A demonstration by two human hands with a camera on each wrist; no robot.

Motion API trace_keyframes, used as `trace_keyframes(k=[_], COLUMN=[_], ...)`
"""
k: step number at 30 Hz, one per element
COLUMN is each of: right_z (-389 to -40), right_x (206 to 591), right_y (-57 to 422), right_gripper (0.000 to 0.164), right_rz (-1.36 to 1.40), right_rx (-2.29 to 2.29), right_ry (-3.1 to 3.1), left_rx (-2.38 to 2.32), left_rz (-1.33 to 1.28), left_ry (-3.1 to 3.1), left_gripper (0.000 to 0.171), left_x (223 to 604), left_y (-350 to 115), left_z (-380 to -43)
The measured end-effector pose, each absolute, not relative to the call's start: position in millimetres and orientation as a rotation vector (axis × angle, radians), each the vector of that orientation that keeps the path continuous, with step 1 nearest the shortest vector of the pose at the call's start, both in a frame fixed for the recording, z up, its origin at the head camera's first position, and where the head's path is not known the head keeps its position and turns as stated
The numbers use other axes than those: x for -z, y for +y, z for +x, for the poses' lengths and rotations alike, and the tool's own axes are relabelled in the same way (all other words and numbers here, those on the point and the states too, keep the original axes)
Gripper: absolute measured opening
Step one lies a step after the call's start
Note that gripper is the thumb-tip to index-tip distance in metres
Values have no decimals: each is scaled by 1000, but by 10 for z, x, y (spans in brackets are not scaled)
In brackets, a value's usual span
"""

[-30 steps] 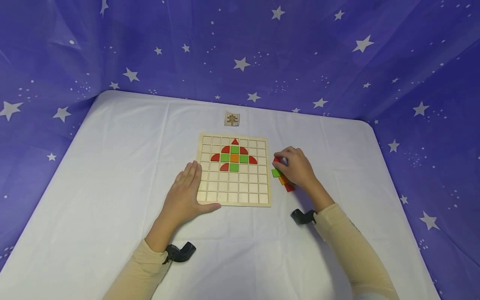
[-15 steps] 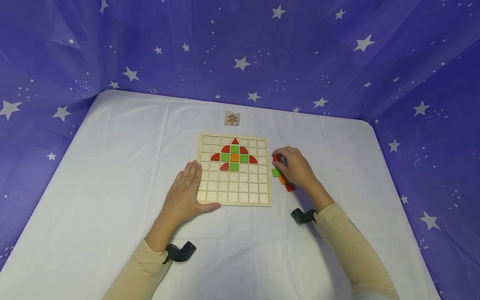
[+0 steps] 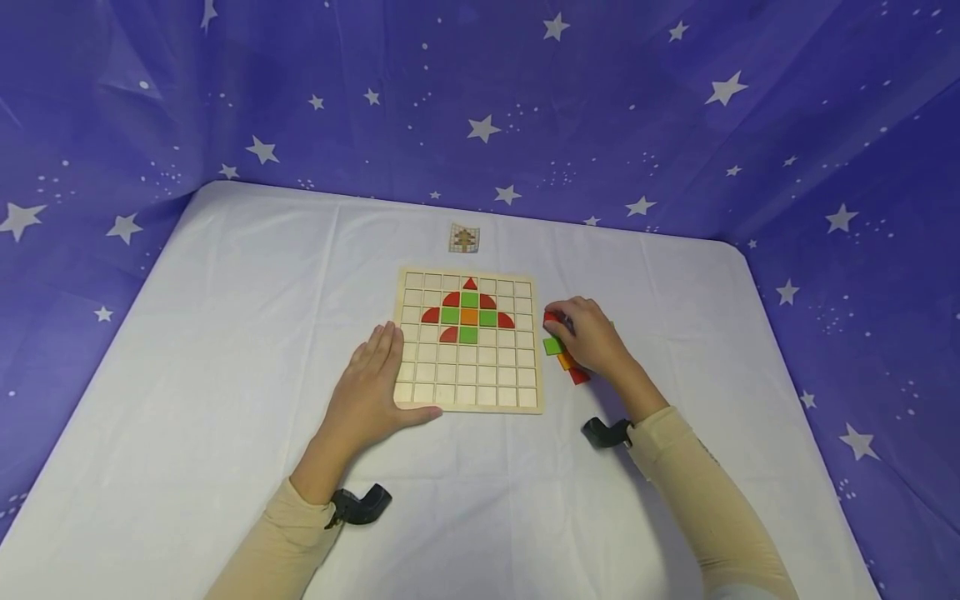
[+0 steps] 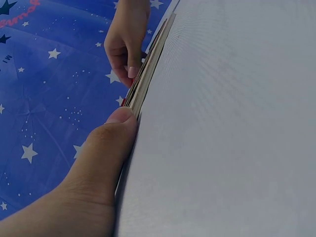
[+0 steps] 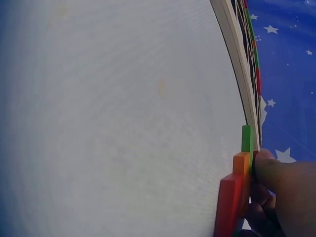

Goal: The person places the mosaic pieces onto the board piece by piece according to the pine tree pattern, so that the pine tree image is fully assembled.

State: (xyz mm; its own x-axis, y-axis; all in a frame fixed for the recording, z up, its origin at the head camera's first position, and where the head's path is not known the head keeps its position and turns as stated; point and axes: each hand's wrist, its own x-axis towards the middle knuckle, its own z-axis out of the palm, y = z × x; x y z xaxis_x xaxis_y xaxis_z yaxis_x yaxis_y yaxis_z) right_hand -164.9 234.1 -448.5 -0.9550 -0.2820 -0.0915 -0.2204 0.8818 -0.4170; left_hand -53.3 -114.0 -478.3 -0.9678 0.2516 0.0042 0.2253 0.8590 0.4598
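In the head view, a wooden grid board (image 3: 497, 375) lies on the white cloth, with red, green and orange pieces set in its upper squares. My left hand (image 3: 363, 387) rests along its left side, fingers straight, thumb stretched along the front edge. Just right of the board, my right hand (image 3: 596, 340) pinches a small red block (image 3: 550, 317) between thumb and fingers; its full shape is hidden. Below those fingertips, a green block (image 3: 552, 346), an orange block (image 3: 565, 361) and another red block (image 3: 578, 376) line up diagonally, as the right wrist view also shows.
A small picture card (image 3: 464, 238) with a tree-like pattern lies beyond the board. White cloth (image 3: 247, 350) covers the table, and a blue star-patterned curtain (image 3: 420, 108) hangs behind it. Black wrist cameras jut from both sleeves.
The right fingers and the red block have shifted slightly left, toward the board's right edge. The left hand, board and other pieces have stayed put.
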Motion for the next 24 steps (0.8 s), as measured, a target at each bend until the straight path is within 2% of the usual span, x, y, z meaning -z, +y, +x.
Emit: trace_keyframes(k=[11, 20, 24], right_z=[-1668, -1686, -1687], right_x=[4483, 4461, 4459], right_y=[2332, 2312, 2313], right_gripper=[37, 46, 45], right_rz=[-420, -423, -439], right_rx=[564, 478, 507], right_ry=[2925, 2949, 2943], left_rx=[-710, -712, -709], left_rz=[376, 373, 375], left_ry=[2974, 2969, 2970], left_gripper=[135, 134, 134], left_x=[4792, 4792, 4795], left_y=[-1135, -1131, -1132], left_z=[-537, -539, -541])
